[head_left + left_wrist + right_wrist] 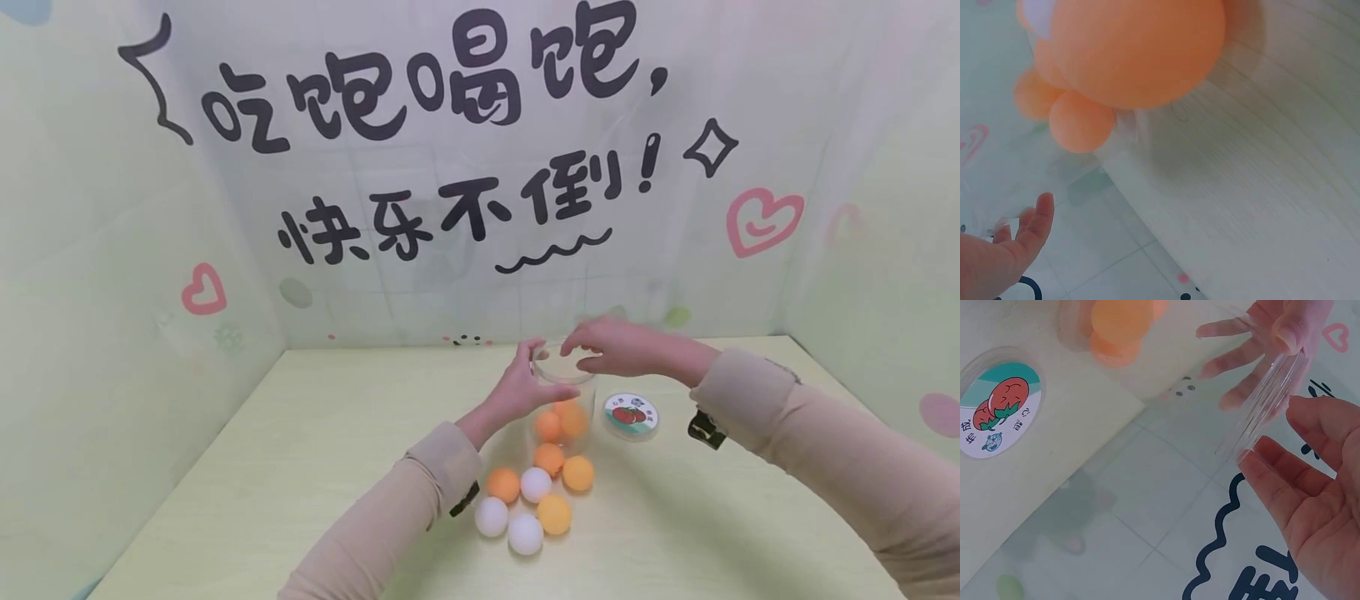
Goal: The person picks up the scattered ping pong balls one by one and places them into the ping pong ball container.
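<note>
A clear plastic jar (564, 398) stands on the pale table with several orange balls (558, 425) inside. My left hand (552, 369) grips the jar near its rim, thumb on one side and fingers on the other. My right hand (592, 353) hovers just over the jar's mouth, fingers relaxed and holding nothing. In the right wrist view its bare palm (1310, 487) sits beside the clear rim (1266, 400), with the left hand's fingers (1241, 344) on the far side. The left wrist view shows orange balls (1129, 50) close up and fingertips (1035, 219).
Several loose orange and white balls (536, 498) lie in a cluster in front of the jar. The jar's lid (632, 416) with a tomato label lies flat to the right. Printed walls (450, 167) close the table on three sides.
</note>
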Tool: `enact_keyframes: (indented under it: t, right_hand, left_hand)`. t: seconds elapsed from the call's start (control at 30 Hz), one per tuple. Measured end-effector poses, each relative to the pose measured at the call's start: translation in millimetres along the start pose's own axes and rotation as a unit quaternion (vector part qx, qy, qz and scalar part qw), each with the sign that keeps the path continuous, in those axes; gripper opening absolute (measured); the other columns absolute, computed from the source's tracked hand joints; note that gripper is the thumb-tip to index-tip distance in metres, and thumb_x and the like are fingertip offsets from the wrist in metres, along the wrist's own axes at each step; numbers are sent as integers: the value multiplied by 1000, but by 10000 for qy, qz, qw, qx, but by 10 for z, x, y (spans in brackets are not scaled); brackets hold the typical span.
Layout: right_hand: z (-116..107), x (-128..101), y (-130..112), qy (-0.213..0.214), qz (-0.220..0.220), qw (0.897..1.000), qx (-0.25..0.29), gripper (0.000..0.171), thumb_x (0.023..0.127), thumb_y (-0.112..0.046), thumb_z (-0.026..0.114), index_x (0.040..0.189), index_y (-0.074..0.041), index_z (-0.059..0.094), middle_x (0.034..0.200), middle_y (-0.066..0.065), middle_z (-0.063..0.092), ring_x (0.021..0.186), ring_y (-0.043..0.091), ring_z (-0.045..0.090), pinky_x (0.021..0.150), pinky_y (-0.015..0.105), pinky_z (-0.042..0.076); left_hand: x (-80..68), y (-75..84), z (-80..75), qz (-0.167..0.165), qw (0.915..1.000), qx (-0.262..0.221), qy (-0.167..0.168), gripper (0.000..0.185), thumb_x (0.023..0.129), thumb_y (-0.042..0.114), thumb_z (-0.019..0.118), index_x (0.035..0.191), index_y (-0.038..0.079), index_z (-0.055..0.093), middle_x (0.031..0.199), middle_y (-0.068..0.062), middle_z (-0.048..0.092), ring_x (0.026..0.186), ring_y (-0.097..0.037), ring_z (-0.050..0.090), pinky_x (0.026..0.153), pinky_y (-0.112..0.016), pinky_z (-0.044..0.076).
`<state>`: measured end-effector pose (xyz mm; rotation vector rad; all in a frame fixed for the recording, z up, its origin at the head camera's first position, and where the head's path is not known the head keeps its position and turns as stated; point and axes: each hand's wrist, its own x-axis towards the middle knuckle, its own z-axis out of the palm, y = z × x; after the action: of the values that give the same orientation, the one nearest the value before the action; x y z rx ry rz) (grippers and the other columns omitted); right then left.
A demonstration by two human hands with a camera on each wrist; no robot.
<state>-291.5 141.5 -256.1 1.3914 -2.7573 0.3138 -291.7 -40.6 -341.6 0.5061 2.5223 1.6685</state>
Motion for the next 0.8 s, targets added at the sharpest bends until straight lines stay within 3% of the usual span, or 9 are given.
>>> enact_keyframes:
  t: [0.2,0.4,0.63,0.8]
  right_hand:
    - [13,-93,-34,626,96,9979,130,17,82,1,58,97,-1,65,92,7,64,81,20,59,72,33,51]
    - [63,-248,-68,1252,431,9912,47,18,77,5,52,86,-5,65,73,-2,58,64,11,46,59,25,42]
    - [284,-505,-75,918,565,9941,71,19,77,3,51,76,-13,62,71,-9,56,60,4,44,56,22,42]
    - [561,-604,-72,699,130,9975,-23,17,77,3,55,79,-13,63,74,-8,57,64,5,48,59,23,45]
  left_hand:
    - [2,-2,9,35,10000,31,59,88,72,28,78,138,7,24,138,-16,40,125,-29,41,102,-42,34]
    - [0,-2,8,56,9999,-34,119,87,72,24,78,137,6,25,136,-17,41,124,-29,42,102,-40,35]
    - [14,-8,20,64,9999,29,121,87,71,24,78,138,7,25,137,-15,42,125,-28,41,103,-40,33]
    - [19,-3,19,63,9999,28,157,86,71,22,78,137,6,26,137,-16,42,125,-28,41,102,-40,34]
